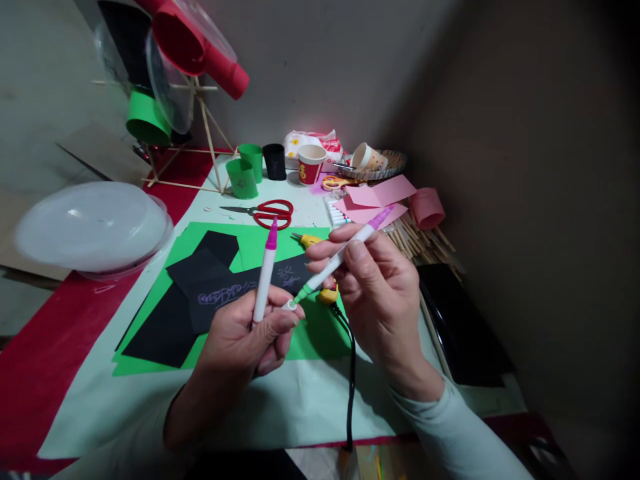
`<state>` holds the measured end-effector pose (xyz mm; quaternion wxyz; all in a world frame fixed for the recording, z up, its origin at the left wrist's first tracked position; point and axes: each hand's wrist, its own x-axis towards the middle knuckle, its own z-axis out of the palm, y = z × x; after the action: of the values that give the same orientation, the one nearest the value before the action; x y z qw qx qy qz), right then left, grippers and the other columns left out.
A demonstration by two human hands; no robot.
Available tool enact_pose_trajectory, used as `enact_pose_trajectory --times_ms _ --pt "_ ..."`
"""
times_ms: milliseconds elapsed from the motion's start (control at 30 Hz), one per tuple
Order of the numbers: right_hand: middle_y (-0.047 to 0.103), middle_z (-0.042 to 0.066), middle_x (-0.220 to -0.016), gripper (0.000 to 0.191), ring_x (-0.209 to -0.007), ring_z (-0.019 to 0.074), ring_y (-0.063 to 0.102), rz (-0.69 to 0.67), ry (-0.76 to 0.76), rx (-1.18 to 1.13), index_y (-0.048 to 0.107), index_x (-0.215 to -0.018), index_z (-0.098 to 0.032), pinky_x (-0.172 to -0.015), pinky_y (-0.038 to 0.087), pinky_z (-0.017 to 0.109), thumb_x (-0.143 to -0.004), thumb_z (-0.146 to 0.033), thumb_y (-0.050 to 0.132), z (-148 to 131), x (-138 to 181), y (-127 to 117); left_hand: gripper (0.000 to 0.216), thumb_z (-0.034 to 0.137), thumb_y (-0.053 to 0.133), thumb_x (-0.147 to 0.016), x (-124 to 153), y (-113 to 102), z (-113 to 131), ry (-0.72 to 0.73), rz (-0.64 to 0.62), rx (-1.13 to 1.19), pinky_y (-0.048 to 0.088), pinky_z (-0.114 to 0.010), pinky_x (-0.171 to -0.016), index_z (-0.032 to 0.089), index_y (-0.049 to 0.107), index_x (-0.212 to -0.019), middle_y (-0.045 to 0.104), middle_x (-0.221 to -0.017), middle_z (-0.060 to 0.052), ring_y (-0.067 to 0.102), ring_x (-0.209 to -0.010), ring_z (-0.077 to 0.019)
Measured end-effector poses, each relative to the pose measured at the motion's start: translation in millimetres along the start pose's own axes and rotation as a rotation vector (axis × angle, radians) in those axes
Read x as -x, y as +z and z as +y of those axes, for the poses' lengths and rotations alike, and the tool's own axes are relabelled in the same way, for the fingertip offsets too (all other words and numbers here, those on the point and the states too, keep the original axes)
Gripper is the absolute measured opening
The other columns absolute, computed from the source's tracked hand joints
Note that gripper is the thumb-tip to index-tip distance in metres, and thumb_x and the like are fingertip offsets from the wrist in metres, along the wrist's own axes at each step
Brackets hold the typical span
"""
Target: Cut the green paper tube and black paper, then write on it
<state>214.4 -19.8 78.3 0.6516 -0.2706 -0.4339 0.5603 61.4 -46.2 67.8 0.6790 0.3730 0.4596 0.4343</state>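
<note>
My left hand (250, 337) is closed around a white marker with a magenta end (266, 273), which points up. Between its thumb and fingers is also a small white cap (289, 305). In my right hand (383, 293) is a second white marker (333, 265), lilac at its upper end and green at the lower. That green tip meets the cap's opening; whether it sits inside I cannot tell. Beneath the hands lie black paper pieces (165, 327) with purple drawn marks on green sheets (320, 340). A yellow glue gun (327, 295) is partly hidden behind my right hand.
Red-handled scissors (273, 212) lie beyond the sheets. Green cups (243, 179), a black cup (275, 162) and a red-white paper cup (311, 163) stand behind. A stick frame (205, 127) rises left, above plastic lids (95, 227). Pink paper (383, 193) and wooden sticks (410, 240) lie right.
</note>
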Motion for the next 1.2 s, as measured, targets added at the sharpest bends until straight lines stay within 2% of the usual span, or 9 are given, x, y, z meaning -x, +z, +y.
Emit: enact_pose_trajectory --times_ms 367,500,600,700,833,1000,1100,1200 --pt "0.078 0.0 -0.094 0.013 -0.082 0.0112 0.073 -0.025 -0.062 0.145 0.071 -0.104 -0.023 -0.071 0.055 0.022 -0.101 -0.025 0.059 1 7 4 0.028 0.038 0.073 -0.077 -2 2 4 -0.078 0.02 -0.103 0.022 -0.013 -0.035 0.016 0.057 -0.08 0.046 -0.043 0.009 0.027 -0.035 -0.0013" --pt "0.078 0.001 -0.096 0.012 -0.081 0.0104 0.072 -0.052 0.0 0.128 0.07 -0.104 -0.023 -0.067 0.056 0.02 -0.101 -0.028 0.059 5 8 5 0.029 0.04 0.073 -0.077 -1 3 4 -0.093 0.029 -0.111 0.019 -0.012 -0.036 0.017 0.055 -0.078 0.043 -0.043 0.01 0.026 -0.036 -0.0007" --pt "0.079 0.003 -0.095 0.014 -0.078 0.0107 0.072 -0.044 0.062 0.102 0.069 -0.102 -0.022 -0.063 0.055 0.019 -0.101 -0.031 0.059 11 8 5 0.028 0.041 0.071 -0.078 -1 2 4 -0.128 0.019 -0.119 0.019 -0.012 -0.036 0.016 0.058 -0.082 0.042 -0.044 0.01 0.025 -0.037 -0.0011" --pt "0.078 0.003 -0.092 0.016 -0.073 0.0103 0.07 -0.02 0.104 0.137 0.069 -0.099 -0.02 -0.062 0.055 0.02 -0.1 -0.033 0.06 17 7 5 0.028 0.041 0.069 -0.078 -3 -1 2 -0.125 0.011 -0.111 0.019 -0.012 -0.036 0.016 0.058 -0.077 0.04 -0.044 0.01 0.024 -0.037 -0.0008" --pt "0.076 0.001 -0.083 0.017 -0.063 0.008 0.064 0.02 0.158 0.166 0.069 -0.095 -0.02 -0.062 0.054 0.02 -0.097 -0.035 0.063 26 6 7 0.031 0.044 0.07 -0.078 -6 -6 -6 -0.112 0.034 -0.089 0.018 -0.012 -0.035 0.017 0.056 -0.073 0.038 -0.044 0.011 0.022 -0.036 -0.0002" --pt "0.073 0.0 -0.079 0.017 -0.06 0.0075 0.06 0.04 0.227 0.146 0.067 -0.093 -0.019 -0.059 0.051 0.019 -0.096 -0.036 0.064 35 7 10 0.037 0.048 0.074 -0.074 -5 -10 -19 -0.154 0.081 -0.088 0.017 -0.011 -0.033 0.019 0.053 -0.071 0.037 -0.043 0.012 0.021 -0.034 -0.0001" --pt "0.071 -0.001 -0.075 0.019 -0.055 0.0072 0.056 0.025 0.258 0.125 0.065 -0.092 -0.019 -0.053 0.047 0.018 -0.096 -0.038 0.063 39 10 12 0.039 0.051 0.077 -0.073 -1 -11 -22 -0.167 0.079 -0.087 0.019 -0.012 -0.033 0.018 0.055 -0.077 0.042 -0.042 0.01 0.023 -0.034 -0.0011" --pt "0.069 -0.001 -0.077 0.02 -0.054 0.0074 0.054 0.003 0.304 0.092 0.062 -0.093 -0.02 -0.053 0.046 0.02 -0.097 -0.039 0.06 41 18 18 0.049 0.054 0.081 -0.07 4 -15 -22 -0.223 0.094 -0.029 0.023 -0.014 -0.034 0.019 0.062 -0.097 0.05 -0.045 0.008 0.029 -0.032 -0.0033"
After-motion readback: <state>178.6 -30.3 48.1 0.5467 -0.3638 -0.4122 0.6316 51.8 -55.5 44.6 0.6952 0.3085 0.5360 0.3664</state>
